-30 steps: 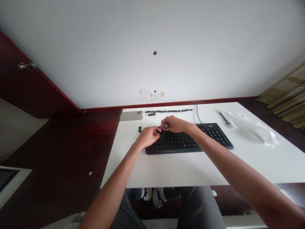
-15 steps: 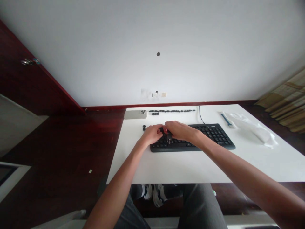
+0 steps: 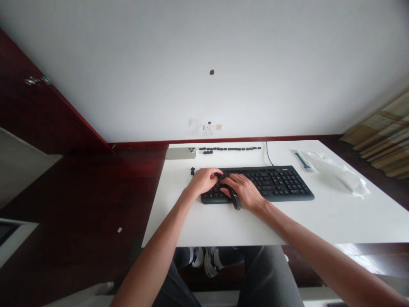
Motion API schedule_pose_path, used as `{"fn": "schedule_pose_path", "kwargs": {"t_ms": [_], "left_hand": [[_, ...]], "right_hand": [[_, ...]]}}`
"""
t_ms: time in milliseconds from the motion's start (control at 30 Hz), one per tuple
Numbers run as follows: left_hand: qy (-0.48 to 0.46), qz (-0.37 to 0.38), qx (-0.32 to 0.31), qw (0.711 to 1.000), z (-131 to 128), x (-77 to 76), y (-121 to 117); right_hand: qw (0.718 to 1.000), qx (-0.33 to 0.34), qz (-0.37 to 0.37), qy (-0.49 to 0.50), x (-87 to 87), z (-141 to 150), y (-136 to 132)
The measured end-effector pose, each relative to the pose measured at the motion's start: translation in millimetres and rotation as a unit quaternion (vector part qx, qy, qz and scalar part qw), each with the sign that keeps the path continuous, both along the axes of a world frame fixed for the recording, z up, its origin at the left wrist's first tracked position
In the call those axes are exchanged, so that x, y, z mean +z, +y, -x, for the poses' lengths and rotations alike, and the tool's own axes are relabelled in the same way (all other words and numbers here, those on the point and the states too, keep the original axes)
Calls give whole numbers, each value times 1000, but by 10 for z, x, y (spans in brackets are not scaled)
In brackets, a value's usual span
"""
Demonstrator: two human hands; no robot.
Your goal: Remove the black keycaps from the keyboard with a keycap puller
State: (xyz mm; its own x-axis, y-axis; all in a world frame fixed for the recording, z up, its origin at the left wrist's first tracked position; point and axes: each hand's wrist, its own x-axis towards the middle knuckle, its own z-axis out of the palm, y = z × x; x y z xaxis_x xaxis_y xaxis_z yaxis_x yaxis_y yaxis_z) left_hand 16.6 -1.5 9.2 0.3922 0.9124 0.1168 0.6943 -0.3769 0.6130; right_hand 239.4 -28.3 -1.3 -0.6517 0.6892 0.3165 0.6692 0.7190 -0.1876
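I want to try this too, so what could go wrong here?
The tool in the right hand might slip and scratch the keyboard. The left hand could also knock the loose keys close beside it, perhaps scattering them.

Black keyboard point(image 3: 271, 183), white table point(image 3: 198, 226)

The right fingers point(image 3: 230, 182) are now nearer the keyboard's point(image 3: 271, 183) front edge, and the dark tool point(image 3: 235, 201) they grip tilts out past it, toward the person.

seemingly a home: curtain point(image 3: 381, 123), red door point(image 3: 28, 106), white table point(image 3: 223, 226)
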Motion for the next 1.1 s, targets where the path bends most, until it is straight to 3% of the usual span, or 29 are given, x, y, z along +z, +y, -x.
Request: {"fn": "schedule_pose_path", "kwargs": {"t_ms": [167,367,767,1100], "left_hand": [[15,-19,0,1000,-32,-1,30],[52,-8,55,997,-200,37,111],[-10,35,92,995,-259,4,113],[4,71,128,989,-309,53,128]], "right_hand": [[1000,-4,-17,7,-61,53,-11],[1000,-4,-29,2,-53,49,-3],[1000,1,-17,19,-58,32,-1],[1000,5,-16,20,-70,21,4]]}}
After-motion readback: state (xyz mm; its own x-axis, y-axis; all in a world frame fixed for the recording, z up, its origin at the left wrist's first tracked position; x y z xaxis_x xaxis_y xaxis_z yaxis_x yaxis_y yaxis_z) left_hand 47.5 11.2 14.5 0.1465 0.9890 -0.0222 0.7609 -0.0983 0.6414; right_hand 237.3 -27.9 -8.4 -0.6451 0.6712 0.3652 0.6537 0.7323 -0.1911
